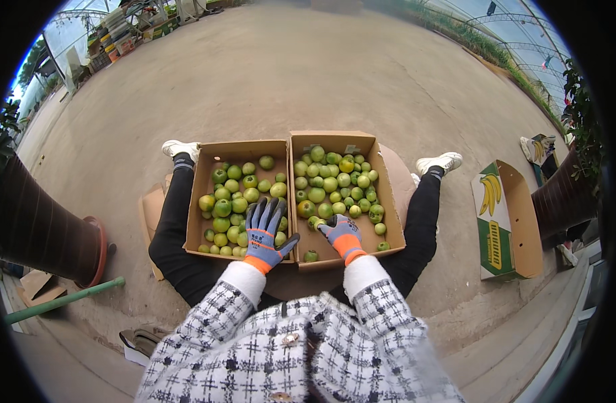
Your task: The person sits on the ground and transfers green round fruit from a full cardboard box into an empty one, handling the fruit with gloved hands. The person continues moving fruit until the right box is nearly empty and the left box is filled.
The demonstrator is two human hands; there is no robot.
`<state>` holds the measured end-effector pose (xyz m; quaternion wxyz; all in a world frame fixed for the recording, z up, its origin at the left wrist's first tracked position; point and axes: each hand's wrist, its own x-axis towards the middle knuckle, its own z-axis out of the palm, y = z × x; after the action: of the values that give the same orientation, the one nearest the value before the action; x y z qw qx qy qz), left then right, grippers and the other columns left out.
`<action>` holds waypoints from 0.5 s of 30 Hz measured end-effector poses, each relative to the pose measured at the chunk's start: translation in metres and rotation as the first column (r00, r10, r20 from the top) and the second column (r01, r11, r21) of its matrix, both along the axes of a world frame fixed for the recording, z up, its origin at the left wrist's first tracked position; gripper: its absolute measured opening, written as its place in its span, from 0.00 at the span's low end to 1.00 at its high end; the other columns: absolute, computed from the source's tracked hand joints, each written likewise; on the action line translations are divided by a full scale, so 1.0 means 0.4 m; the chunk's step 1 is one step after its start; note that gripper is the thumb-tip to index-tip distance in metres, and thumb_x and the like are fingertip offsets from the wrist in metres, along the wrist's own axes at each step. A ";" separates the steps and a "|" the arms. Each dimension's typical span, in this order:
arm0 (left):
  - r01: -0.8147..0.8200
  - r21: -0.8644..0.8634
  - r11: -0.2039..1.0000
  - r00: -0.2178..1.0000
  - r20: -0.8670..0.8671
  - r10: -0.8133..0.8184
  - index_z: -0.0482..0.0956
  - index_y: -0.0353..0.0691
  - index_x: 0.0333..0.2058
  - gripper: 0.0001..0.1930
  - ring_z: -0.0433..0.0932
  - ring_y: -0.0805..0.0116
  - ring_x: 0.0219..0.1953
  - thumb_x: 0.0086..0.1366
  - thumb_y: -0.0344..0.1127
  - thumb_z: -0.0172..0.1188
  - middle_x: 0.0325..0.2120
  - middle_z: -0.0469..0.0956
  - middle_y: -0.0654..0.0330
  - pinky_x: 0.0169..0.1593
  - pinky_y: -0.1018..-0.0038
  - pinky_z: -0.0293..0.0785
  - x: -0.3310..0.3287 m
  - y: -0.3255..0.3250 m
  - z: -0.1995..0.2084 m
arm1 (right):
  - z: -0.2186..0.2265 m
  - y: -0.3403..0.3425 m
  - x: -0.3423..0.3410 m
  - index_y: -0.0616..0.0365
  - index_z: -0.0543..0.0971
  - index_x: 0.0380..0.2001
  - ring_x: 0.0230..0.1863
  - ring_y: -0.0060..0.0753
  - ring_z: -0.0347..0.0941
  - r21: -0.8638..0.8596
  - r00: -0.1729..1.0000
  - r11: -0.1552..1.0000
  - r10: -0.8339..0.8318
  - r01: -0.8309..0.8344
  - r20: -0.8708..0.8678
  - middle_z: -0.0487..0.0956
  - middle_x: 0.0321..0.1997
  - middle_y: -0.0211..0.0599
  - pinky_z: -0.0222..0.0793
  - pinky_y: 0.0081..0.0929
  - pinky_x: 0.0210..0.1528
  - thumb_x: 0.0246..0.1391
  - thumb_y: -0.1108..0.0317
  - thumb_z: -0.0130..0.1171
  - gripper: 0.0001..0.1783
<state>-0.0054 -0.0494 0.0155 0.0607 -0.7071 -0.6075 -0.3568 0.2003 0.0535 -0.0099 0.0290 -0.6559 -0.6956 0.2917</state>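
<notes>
Green tomatoes (221, 239) by the boxes' (394, 195) near edges seemed firm, best cupped mid-girth, left hand (265, 236) splayed, right hand (341, 232) grip unclear.

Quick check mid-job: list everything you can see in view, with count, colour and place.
Left box: 1, brown, between the legs
Right box: 1, brown, beside it
Round fruit: dozens, mostly green, inside both boxes
Banana-print box: 1, green, white and brown, right
Pots: 2, dark brown, far left and right
Saucer: 1, reddish, under left pot
Pole: 1, green, lower left
Loose cardboard: several pieces, brown, left
Plants: several, green, edges
Stacked goods: uncountable, mixed colours, upper left
Floor: 1, grey-brown, throughout
Shoes: 2, white, beyond the boxes
Legs: 2, black, flanking the boxes
Jacket: 1, black-and-white, bottom
Left hand: 1, grey-orange glove, over left box
Right hand: 1, grey-orange glove, over right box
</notes>
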 end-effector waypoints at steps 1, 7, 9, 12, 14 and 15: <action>0.034 -0.014 0.999 0.999 -0.016 -0.034 0.62 0.43 0.65 0.44 0.55 0.45 0.67 0.52 0.51 0.68 0.65 0.61 0.50 0.68 0.51 0.48 0.002 0.000 0.002 | 0.000 0.010 0.020 0.53 0.77 0.47 0.51 0.46 0.77 -0.037 0.998 0.999 -0.019 0.017 -0.052 0.82 0.47 0.45 0.62 0.42 0.56 0.49 0.38 0.58 0.32; 0.011 -0.010 1.000 1.000 -0.009 -0.011 0.63 0.42 0.64 0.42 0.57 0.47 0.66 0.52 0.51 0.68 0.64 0.62 0.52 0.68 0.52 0.48 0.000 -0.002 -0.008 | 0.016 -0.003 -0.013 0.51 0.76 0.50 0.53 0.43 0.77 -0.019 0.893 0.966 0.244 -0.256 0.379 0.82 0.48 0.42 0.61 0.42 0.56 0.51 0.42 0.58 0.30; 0.034 -0.012 0.999 0.999 -0.004 -0.034 0.63 0.42 0.64 0.42 0.57 0.47 0.66 0.52 0.51 0.68 0.64 0.62 0.52 0.68 0.52 0.48 0.005 0.002 -0.004 | 0.008 0.005 -0.021 0.50 0.76 0.50 0.53 0.45 0.76 -0.039 0.818 0.944 0.303 -0.326 0.489 0.82 0.48 0.41 0.60 0.43 0.56 0.53 0.42 0.56 0.29; 0.029 -0.013 0.999 0.999 -0.014 -0.030 0.64 0.43 0.64 0.42 0.58 0.47 0.66 0.53 0.51 0.68 0.64 0.62 0.52 0.68 0.52 0.49 0.002 -0.001 -0.005 | 0.012 0.002 -0.026 0.50 0.76 0.51 0.53 0.43 0.76 0.005 0.846 0.948 0.282 -0.319 0.452 0.82 0.48 0.41 0.60 0.42 0.55 0.54 0.43 0.56 0.28; 0.030 -0.013 0.999 0.999 -0.020 -0.030 0.64 0.43 0.64 0.41 0.58 0.47 0.66 0.52 0.50 0.68 0.63 0.63 0.52 0.68 0.52 0.49 -0.002 -0.003 0.000 | 0.031 -0.006 -0.023 0.52 0.77 0.49 0.51 0.44 0.77 0.037 0.894 0.964 0.229 -0.262 0.386 0.82 0.48 0.42 0.62 0.41 0.54 0.54 0.43 0.57 0.28; 0.039 -0.015 0.999 0.999 -0.021 -0.039 0.65 0.42 0.63 0.41 0.59 0.47 0.65 0.52 0.50 0.68 0.63 0.64 0.52 0.68 0.52 0.50 -0.003 -0.004 0.004 | 0.036 -0.008 -0.021 0.53 0.77 0.48 0.51 0.45 0.77 0.050 0.914 0.971 0.202 -0.234 0.351 0.82 0.48 0.42 0.64 0.41 0.53 0.54 0.43 0.58 0.28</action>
<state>-0.0065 -0.0512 0.0170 0.0550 -0.7229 -0.5954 -0.3462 0.1921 0.0505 0.0046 -0.0955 -0.6130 -0.7713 0.1421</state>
